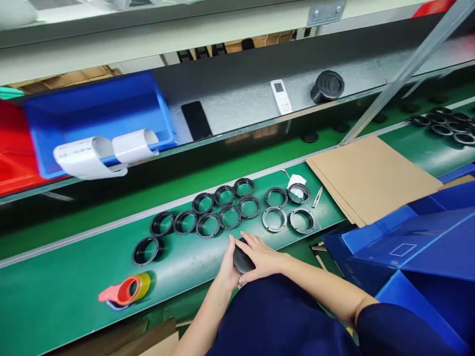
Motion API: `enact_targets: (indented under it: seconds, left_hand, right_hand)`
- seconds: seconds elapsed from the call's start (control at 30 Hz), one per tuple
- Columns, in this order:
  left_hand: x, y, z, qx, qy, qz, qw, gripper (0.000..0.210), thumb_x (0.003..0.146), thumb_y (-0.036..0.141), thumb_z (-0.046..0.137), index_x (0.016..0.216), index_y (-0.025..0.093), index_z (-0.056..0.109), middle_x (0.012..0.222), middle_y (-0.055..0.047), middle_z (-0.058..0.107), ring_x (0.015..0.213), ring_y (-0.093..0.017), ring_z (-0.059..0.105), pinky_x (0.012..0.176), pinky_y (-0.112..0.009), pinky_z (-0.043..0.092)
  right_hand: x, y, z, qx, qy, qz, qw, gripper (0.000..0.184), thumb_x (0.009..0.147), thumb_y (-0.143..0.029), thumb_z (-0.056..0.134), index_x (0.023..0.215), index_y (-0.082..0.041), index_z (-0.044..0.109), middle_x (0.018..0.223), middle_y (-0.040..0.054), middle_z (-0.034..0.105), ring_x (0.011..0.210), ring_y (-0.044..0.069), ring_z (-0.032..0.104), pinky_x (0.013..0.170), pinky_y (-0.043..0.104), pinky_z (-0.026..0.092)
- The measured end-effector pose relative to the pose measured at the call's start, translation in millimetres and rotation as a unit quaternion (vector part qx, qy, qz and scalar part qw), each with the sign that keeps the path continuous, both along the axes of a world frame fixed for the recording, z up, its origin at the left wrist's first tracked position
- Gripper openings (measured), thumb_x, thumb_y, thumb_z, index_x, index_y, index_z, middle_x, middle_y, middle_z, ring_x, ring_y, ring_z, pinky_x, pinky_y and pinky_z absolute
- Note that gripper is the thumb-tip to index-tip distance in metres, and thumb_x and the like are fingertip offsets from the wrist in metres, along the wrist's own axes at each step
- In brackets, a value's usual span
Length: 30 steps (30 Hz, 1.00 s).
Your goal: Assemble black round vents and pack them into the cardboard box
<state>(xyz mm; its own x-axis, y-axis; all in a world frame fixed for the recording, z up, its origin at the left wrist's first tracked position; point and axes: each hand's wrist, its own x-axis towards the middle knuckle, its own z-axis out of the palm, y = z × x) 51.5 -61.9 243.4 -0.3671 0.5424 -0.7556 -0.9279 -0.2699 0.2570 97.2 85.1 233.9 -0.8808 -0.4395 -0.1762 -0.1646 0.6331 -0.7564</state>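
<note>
Close to my body, at the bench's front edge, a round black part (243,258) sits between my two hands. My left hand (229,267) wraps its left side, and my right hand (261,257) spans its top and right side with curved fingers. Much of the part is hidden by the fingers, so its exact kind does not show. Just beyond my hands, several black rings (229,216) stand in rows on the green bench top (185,277). To their right are more rings, two of them with a paler rim, such as the silvery ring (274,219).
A tape dispenser (128,291) lies at left. At right are cardboard sheets (374,173), a small knife-like tool (317,197) and a blue box (419,247). The shelf above holds a blue bin (100,109), a phone (196,120), a remote control (281,97) and a black cylindrical part (328,85).
</note>
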Motion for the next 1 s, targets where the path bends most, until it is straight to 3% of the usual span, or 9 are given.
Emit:
enact_targets:
  seconds: [0.1, 0.17, 0.27, 0.33, 0.5, 0.63, 0.73, 0.9, 1.0]
  left_hand:
    - [1, 25, -0.2, 0.026, 0.006, -0.062, 0.998, 0.073, 0.091, 0.07, 0.045, 0.14, 0.016, 0.048, 0.131, -0.019, 0.06, 0.13, -0.035, 0.051, 0.109, -0.052, 0.041]
    - [-6, 34, 0.3, 0.029, 0.018, -0.103, 0.994, 0.075, 0.09, 0.074, 0.039, 0.145, 0.023, 0.041, 0.138, -0.018, 0.055, 0.137, -0.036, 0.043, 0.109, -0.059, 0.037]
    - [-23, 35, -2.8, 0.016, 0.05, -0.138, 0.989, 0.07, 0.094, 0.069, 0.037, 0.147, 0.023, 0.038, 0.145, -0.019, 0.048, 0.141, -0.033, 0.037, 0.111, -0.059, 0.034]
    - [-33, 30, -7.3, 0.002, 0.06, -0.148, 0.987, 0.066, 0.096, 0.062, 0.042, 0.144, 0.016, 0.042, 0.145, -0.021, 0.048, 0.139, -0.032, 0.041, 0.113, -0.052, 0.035]
    - [-46, 7, -18.2, -0.069, 0.039, -0.134, 0.988, 0.054, 0.098, 0.048, 0.051, 0.137, 0.011, 0.048, 0.137, -0.021, 0.056, 0.13, -0.03, 0.053, 0.111, -0.044, 0.042]
    - [-55, -11, -20.9, -0.12, 0.02, -0.1, 0.988, 0.045, 0.098, 0.038, 0.053, 0.134, 0.01, 0.051, 0.133, -0.019, 0.061, 0.126, -0.029, 0.056, 0.11, -0.042, 0.045]
    - [-62, -23, -21.0, -0.16, 0.022, -0.077, 0.984, 0.042, 0.097, 0.032, 0.056, 0.132, 0.009, 0.053, 0.131, -0.019, 0.062, 0.126, -0.03, 0.057, 0.111, -0.042, 0.045]
    - [-78, -31, -24.9, -0.247, 0.046, -0.047, 0.967, 0.044, 0.092, 0.021, 0.059, 0.132, 0.004, 0.051, 0.129, -0.022, 0.063, 0.124, -0.031, 0.057, 0.112, -0.041, 0.045]
    - [-92, -32, -28.8, -0.271, 0.033, -0.031, 0.962, 0.049, 0.094, 0.023, 0.055, 0.141, 0.012, 0.045, 0.13, -0.016, 0.064, 0.126, -0.029, 0.055, 0.113, -0.04, 0.044]
  right_hand:
    - [8, 28, -9.4, 0.002, 0.03, -0.067, 0.997, 0.12, 0.068, -0.059, 0.08, 0.159, -0.026, 0.01, 0.155, 0.0181, 0.024, 0.14, 0.04, 0.025, 0.112, 0.054, 0.03]
    - [11, 58, -22.4, 0.055, 0.079, -0.203, 0.974, 0.111, 0.068, -0.053, 0.08, 0.157, -0.023, 0.021, 0.147, 0.0177, 0.033, 0.133, 0.038, 0.034, 0.108, 0.051, 0.035]
    - [18, 113, -54.7, 0.215, 0.076, -0.451, 0.863, 0.099, 0.074, -0.05, 0.074, 0.154, -0.016, 0.027, 0.142, 0.0235, 0.035, 0.127, 0.043, 0.036, 0.102, 0.057, 0.035]
    - [25, 142, -81.0, 0.298, 0.043, -0.514, 0.803, 0.097, 0.076, -0.053, 0.072, 0.153, -0.012, 0.029, 0.143, 0.0266, 0.035, 0.127, 0.045, 0.036, 0.101, 0.059, 0.034]
    - [29, 163, -127.8, 0.351, 0.017, -0.478, 0.805, 0.095, 0.081, -0.06, 0.067, 0.152, -0.008, 0.03, 0.147, 0.0286, 0.032, 0.131, 0.045, 0.034, 0.107, 0.06, 0.025]
    - [16, 164, -125.4, 0.335, 0.042, -0.469, 0.816, 0.083, 0.095, -0.06, 0.044, 0.155, -0.008, 0.021, 0.157, 0.0252, 0.02, 0.144, 0.04, 0.019, 0.114, 0.062, 0.014]
    - [12, 170, -117.8, 0.318, 0.111, -0.499, 0.799, 0.075, 0.102, -0.051, 0.029, 0.157, -0.005, 0.01, 0.162, 0.0216, 0.009, 0.149, 0.035, 0.007, 0.118, 0.058, 0.011]
    - [19, 162, -137.9, 0.286, 0.126, -0.449, 0.837, 0.071, 0.102, -0.046, 0.031, 0.155, -0.001, 0.021, 0.159, 0.0219, 0.022, 0.147, 0.034, 0.019, 0.12, 0.054, 0.015]
    - [0, 174, -147.8, 0.26, 0.128, -0.437, 0.852, 0.069, 0.101, -0.048, 0.033, 0.154, -0.004, 0.027, 0.158, 0.0195, 0.026, 0.146, 0.033, 0.022, 0.12, 0.054, 0.016]
